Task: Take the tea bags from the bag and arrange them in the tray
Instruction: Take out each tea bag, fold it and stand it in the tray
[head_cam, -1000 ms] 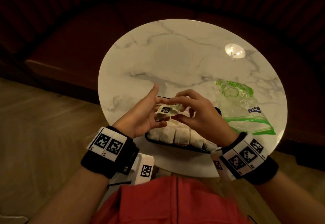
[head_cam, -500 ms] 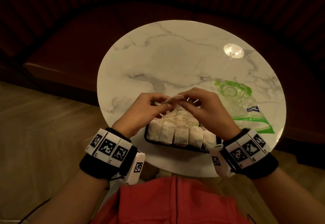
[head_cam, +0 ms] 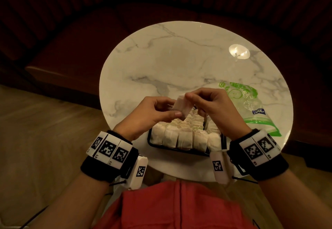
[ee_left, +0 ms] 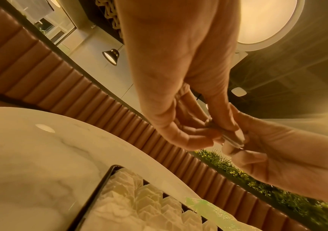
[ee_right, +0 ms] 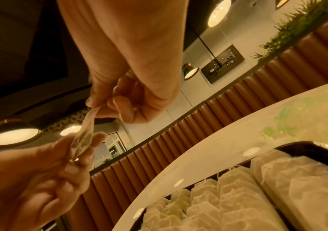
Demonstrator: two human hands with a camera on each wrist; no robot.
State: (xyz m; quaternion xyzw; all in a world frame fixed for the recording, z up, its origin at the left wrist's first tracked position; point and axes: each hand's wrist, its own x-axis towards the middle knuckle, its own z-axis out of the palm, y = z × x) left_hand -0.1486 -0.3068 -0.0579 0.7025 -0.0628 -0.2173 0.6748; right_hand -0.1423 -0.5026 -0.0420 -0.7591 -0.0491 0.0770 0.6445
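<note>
Left hand (head_cam: pixel 152 111) and right hand (head_cam: pixel 213 106) both pinch 1 tea bag (head_cam: pixel 182 105) above the tray (head_cam: pixel 179 150), likely straightening it to slot in.

I hold one white tea bag (head_cam: pixel 182 106) above the black tray (head_cam: pixel 150 142) of upright tea bags (head_cam: pixel 185 138); the clear green-printed bag (head_cam: pixel 251 106) lies flat to its right.

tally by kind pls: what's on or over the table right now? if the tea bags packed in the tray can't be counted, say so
Tea bag held over the tray: 1, pinched by left hand and right hand
Black tray: 1
Plastic zip bag, green print: 1
Tea bags in tray: packed rows, partly hidden by the hands, cannot count exactly
Total countable: 3, on the marble table
</note>
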